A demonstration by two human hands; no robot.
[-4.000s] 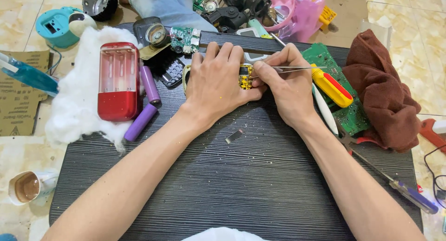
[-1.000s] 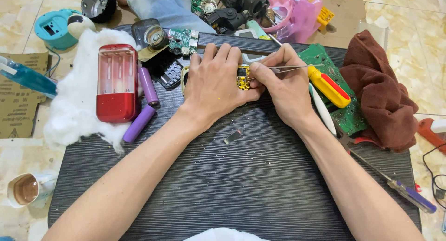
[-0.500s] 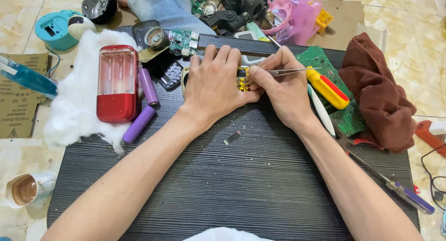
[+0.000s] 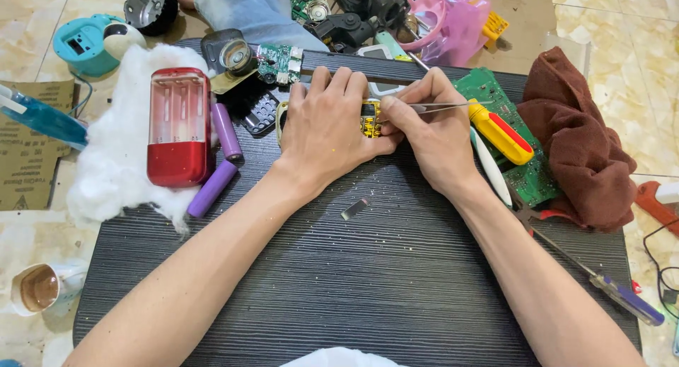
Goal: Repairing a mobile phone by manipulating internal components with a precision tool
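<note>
My left hand (image 4: pixel 329 130) lies flat over a small yellow circuit part (image 4: pixel 370 117) at the far middle of the dark ribbed board (image 4: pixel 353 282), pinning it down. My right hand (image 4: pixel 433 130) pinches thin metal tweezers (image 4: pixel 442 107), whose tips point at the yellow part. A red-and-yellow screwdriver (image 4: pixel 501 132) lies just right of my right hand on a green circuit board (image 4: pixel 527 172). A small metal strip (image 4: pixel 355 208) rests on the board below my wrists.
A red battery case (image 4: pixel 178 126) and two purple cells (image 4: pixel 225 130) sit on white cotton wool (image 4: pixel 106 162) at left. A brown cloth (image 4: pixel 587 151) lies at right, a blue-handled screwdriver (image 4: pixel 622 296) lower right, a cup (image 4: pixel 35 288) lower left, and electronics clutter along the far edge.
Both hands stay on the yellow part with the tweezers. Only the view has shifted slightly.
</note>
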